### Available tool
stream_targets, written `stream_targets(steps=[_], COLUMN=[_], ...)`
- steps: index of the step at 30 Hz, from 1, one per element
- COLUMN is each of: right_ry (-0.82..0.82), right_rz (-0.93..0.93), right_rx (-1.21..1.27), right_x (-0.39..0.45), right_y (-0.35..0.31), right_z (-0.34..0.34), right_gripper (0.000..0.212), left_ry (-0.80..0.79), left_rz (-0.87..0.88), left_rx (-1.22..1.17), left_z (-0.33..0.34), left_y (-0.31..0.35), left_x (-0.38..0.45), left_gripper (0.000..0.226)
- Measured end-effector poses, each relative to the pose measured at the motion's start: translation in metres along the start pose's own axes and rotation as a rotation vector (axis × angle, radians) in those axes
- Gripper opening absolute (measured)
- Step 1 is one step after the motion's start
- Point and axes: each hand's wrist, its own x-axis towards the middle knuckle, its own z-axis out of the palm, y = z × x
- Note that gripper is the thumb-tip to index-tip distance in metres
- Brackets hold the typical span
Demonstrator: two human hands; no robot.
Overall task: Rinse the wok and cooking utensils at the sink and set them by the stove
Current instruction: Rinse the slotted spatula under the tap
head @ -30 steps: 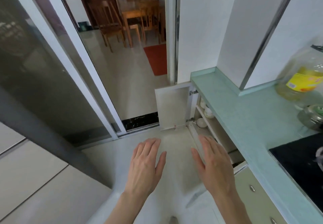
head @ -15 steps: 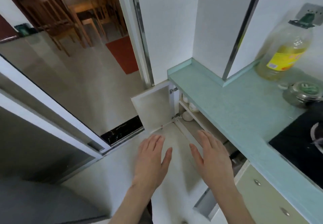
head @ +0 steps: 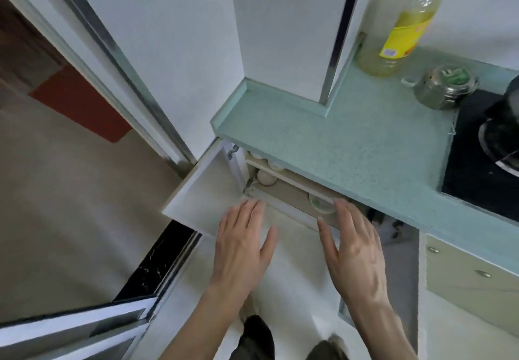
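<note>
you've got one oil bottle (head: 404, 23), one steel lidded pot (head: 446, 86) and one black stove (head: 483, 163) on the green counter (head: 337, 146). one cabinet door (head: 207, 191) open below. wok and utensils not identifiable; dark shape on stove cut off at right edge. your left hand (head: 241, 250) and right hand (head: 354, 250) hover flat, fingers straight, holding nothing.

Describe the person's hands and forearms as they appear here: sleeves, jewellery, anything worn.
Both the left hand and the right hand are bare: no gloves, rings, watch or bracelets show. The forearms are uncovered down to the frame's bottom edge, so no sleeve is visible. Nails look short and unpainted.
</note>
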Motion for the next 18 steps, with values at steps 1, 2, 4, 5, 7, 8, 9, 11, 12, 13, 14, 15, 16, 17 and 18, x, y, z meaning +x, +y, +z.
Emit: stream_targets(steps=[1, 2, 4, 5, 7, 8, 9, 11, 12, 13, 14, 15, 16, 17, 18], right_ry=[0.012, 0.023, 0.040, 0.045, 0.045, 0.040, 0.034, 0.023, 0.015, 0.004, -0.003, -0.009, -0.017, -0.022, -0.022], right_rz=[0.030, 0.060, 0.105, 0.117, 0.153, 0.180, 0.206, 0.246, 0.262, 0.273, 0.289, 0.307, 0.329, 0.352, 0.374], right_rx=[-0.001, -0.007, -0.027, -0.034, -0.035, -0.031, -0.025, -0.024, -0.026, -0.025, -0.023, -0.020, -0.014, -0.006, 0.004], right_x=[0.004, 0.006, 0.008, 0.008, 0.009, 0.008, 0.008, 0.008, 0.008, 0.007, 0.006, 0.004, 0.002, 0.000, 0.000], right_y=[-0.001, -0.001, 0.003, 0.007, 0.018, 0.025, 0.032, 0.047, 0.056, 0.066, 0.076, 0.088, 0.100, 0.110, 0.121], right_z=[0.008, 0.016, 0.032, 0.041, 0.064, 0.076, 0.090, 0.117, 0.130, 0.143, 0.156, 0.168, 0.179, 0.191, 0.202], right_gripper=[0.053, 0.053, 0.053, 0.052, 0.048, 0.046, 0.046, 0.050, 0.052, 0.053, 0.055, 0.055, 0.055, 0.054, 0.054], left_ry=[-0.001, -0.012, -0.039, -0.050, -0.077, -0.087, -0.090, -0.093, -0.095, -0.100, -0.104, -0.103, -0.099, -0.094, -0.085], left_rz=[0.028, 0.048, 0.067, 0.073, 0.103, 0.126, 0.147, 0.173, 0.180, 0.184, 0.191, 0.203, 0.212, 0.217, 0.226], left_rx=[0.002, 0.000, -0.018, -0.026, -0.036, -0.040, -0.044, -0.060, -0.070, -0.080, -0.088, -0.097, -0.107, -0.118, -0.125], left_z=[0.008, 0.018, 0.041, 0.054, 0.083, 0.099, 0.116, 0.150, 0.166, 0.180, 0.195, 0.211, 0.225, 0.239, 0.254], left_y=[-0.009, -0.016, -0.026, -0.029, -0.033, -0.035, -0.038, -0.043, -0.045, -0.046, -0.048, -0.048, -0.050, -0.051, -0.053], left_x=[0.009, 0.017, 0.030, 0.036, 0.045, 0.048, 0.051, 0.055, 0.057, 0.059, 0.059, 0.060, 0.059, 0.059, 0.059], left_gripper=[0.049, 0.049, 0.049, 0.050, 0.050, 0.050, 0.049, 0.048, 0.047, 0.046, 0.045, 0.045, 0.044, 0.043, 0.042])
